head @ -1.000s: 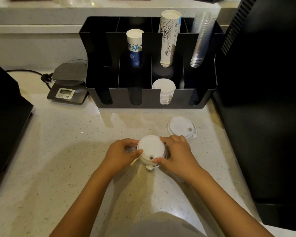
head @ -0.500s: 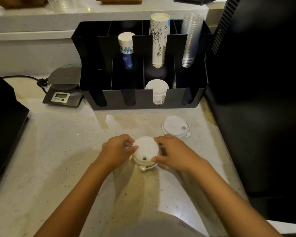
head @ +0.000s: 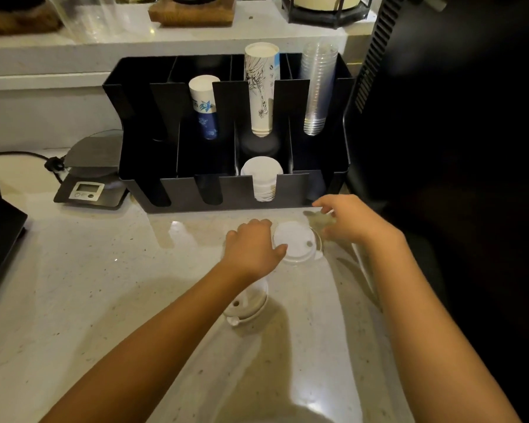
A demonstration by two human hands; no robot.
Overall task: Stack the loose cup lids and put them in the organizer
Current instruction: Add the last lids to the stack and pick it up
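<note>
Both hands have left the small stack of lids (head: pixel 247 303), which now sits alone on the bench (head: pixel 74 285) at about six o'clock under the left forearm, and have moved up to the single loose lid (head: pixel 297 243) lying flat near the organizer (head: pixel 235 193); stacking looks one lid short of done. The left hand (head: pixel 254 248) rests at the lid's nine o'clock edge, thumb touching the rim, fingers curled and apart, gripping nothing yet. The right hand (head: pixel 348 221) hovers at two o'clock, fingers spread; the lid is white and domed with a sip hole, like the lids already in the organizer's front slot (head: pixel 261 178).
</note>
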